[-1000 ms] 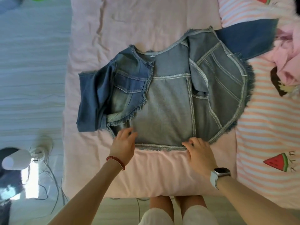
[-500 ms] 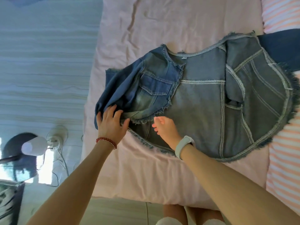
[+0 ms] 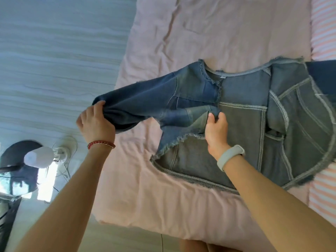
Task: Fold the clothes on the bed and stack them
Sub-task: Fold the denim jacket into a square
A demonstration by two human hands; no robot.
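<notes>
My left hand (image 3: 96, 122) is clamped on the cuff end of the denim jacket's left sleeve (image 3: 138, 104), pulling it out sideways past the bed edge so the sleeve hangs off the mattress over the floor (image 3: 54, 60). My right hand (image 3: 216, 130) is closed in a pinch on the front panel edge near the armpit, fingers curled over the fabric. I read that as an anchor, so the body doesn't slide while the sleeve gets stretched straight.

The denim jacket (image 3: 254, 124) lies open, lining up, on the pink sheet of the bed (image 3: 218, 33), collar toward the far side and frayed hem toward me. The right front panel is flipped open and reaches the striped bedding (image 3: 323, 24) at the right edge. A darker blue piece shows at the far right (probably the other sleeve, can't confirm).

Step in hand, as I judge it: straightening the sleeve before laying it across the back. Task is early; nothing folded, and no stack in view.

Next move likely needs the sleeve brought inward flat over the body. The risk is that the bunched left front panel gets trapped under the sleeve and makes a lumpy fold. Denim is stiff, so it should hold a crease.

A white lamp (image 3: 38, 159) and cables sit on the floor at left, clear of the work.
</notes>
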